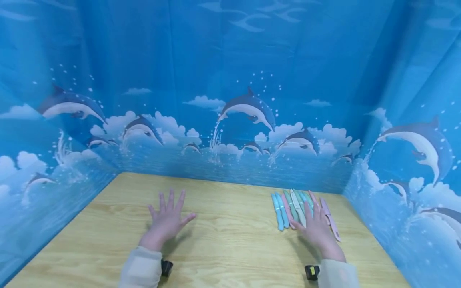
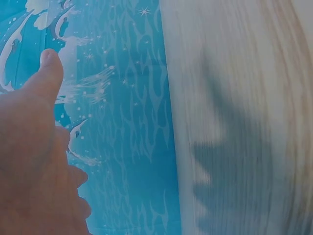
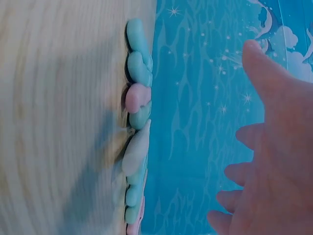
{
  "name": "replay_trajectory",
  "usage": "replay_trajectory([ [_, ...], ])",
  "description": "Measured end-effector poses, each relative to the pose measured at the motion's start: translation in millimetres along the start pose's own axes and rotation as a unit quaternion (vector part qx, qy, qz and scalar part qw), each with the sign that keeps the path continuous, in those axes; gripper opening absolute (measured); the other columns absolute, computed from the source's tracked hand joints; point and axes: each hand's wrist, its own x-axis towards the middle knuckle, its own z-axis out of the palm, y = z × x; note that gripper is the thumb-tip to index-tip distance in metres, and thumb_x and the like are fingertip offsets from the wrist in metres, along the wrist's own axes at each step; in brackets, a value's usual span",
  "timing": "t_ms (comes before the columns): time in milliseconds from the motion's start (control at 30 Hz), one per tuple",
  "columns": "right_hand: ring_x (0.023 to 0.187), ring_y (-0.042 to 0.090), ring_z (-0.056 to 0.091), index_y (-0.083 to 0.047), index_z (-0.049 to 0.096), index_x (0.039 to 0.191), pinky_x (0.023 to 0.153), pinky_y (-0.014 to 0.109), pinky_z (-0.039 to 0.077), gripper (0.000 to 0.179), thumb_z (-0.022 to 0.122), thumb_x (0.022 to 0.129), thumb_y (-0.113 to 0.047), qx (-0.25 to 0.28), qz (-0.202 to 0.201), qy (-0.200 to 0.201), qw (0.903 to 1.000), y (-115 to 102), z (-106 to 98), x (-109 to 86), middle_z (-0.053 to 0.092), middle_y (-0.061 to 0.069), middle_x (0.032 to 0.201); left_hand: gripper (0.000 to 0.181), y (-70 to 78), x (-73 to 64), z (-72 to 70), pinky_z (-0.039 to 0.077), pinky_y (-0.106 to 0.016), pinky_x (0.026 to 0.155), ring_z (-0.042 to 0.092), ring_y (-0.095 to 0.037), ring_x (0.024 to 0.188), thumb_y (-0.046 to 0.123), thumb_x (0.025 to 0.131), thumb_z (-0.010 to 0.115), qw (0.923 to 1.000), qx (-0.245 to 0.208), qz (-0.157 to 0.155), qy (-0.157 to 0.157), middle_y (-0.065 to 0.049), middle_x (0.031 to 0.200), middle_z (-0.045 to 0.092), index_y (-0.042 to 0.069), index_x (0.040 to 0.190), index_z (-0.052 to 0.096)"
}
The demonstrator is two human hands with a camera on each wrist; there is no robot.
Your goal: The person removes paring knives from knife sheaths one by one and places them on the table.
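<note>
A row of small pastel knives lies side by side at the table's right, handles toward me. Among them are a blue knife (image 1: 279,212) at the left end, a pale green knife (image 1: 298,207) near the middle and a pink-purple knife (image 1: 331,222) at the right end. My right hand (image 1: 318,232) hovers over the row's right part with fingers spread, hiding some of it. The right wrist view shows a gap between that hand (image 3: 279,142) and the knife handles (image 3: 138,98). Over the left half, my left hand (image 1: 167,220) is held with fingers spread, holding nothing.
The wooden table (image 1: 230,248) runs back to a blue curtain (image 1: 223,168) printed with dolphins, which also encloses both sides. Shadows of the hands fall on the wood. A small black device (image 1: 311,273) sits at the right wrist, another (image 1: 166,268) at the left.
</note>
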Motion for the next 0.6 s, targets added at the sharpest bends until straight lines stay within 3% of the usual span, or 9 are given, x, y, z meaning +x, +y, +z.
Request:
replay_trajectory([
  [100, 0.138, 0.059, -0.009, -0.001, 0.0, 0.153, 0.105, 0.073, 0.01, 0.099, 0.041, 0.092, -0.068, -0.008, 0.001, -0.005, 1.0, -5, 7, 2.1, -0.014, 0.033, 0.155, 0.092, 1.4, -1.9, 1.4, -0.016, -0.075, 0.099, -0.016, -0.054, 0.14, 0.069, 0.09, 0.043, 1.0, -0.002, 0.003, -0.005, -0.023, 0.158, -0.009, 0.015, 0.155, 0.007],
  [300, 0.138, 0.058, -0.002, 0.015, 0.005, 0.147, 0.113, 0.065, 0.008, 0.084, 0.054, 0.098, -0.034, -0.001, -0.051, -0.004, 0.9987, -24, 21, 11.2, -0.002, 0.041, 0.151, 0.091, 11.4, -0.3, 8.4, -0.012, -0.076, 0.101, -0.013, -0.052, 0.142, 0.067, 0.09, 0.046, 0.9997, -0.006, 0.018, -0.014, -0.024, 0.159, -0.005, 0.016, 0.156, 0.009],
  [433, 0.14, 0.056, 0.003, 0.014, 0.005, 0.148, 0.114, 0.062, 0.011, 0.083, 0.059, 0.096, -0.023, 0.004, -0.072, 0.002, 0.9974, -40, 29, 18.7, 0.002, 0.039, 0.152, 0.086, 27.6, 6.8, 17.5, -0.007, -0.076, 0.104, -0.007, -0.051, 0.143, 0.061, 0.091, 0.051, 0.999, 0.001, 0.041, -0.016, -0.023, 0.16, 0.001, 0.017, 0.155, 0.015],
  [600, 0.14, 0.053, 0.017, 0.015, 0.019, 0.145, 0.114, 0.06, 0.02, 0.074, 0.059, 0.096, -0.021, -0.014, -0.066, -0.01, 0.9977, -55, 40, 29.6, 0.013, 0.037, 0.152, 0.081, 52.4, 23.9, 32.6, 0.002, -0.075, 0.107, 0.001, -0.05, 0.144, 0.057, 0.093, 0.052, 0.9955, 0.022, 0.087, -0.03, -0.021, 0.16, 0.007, 0.018, 0.155, 0.019],
])
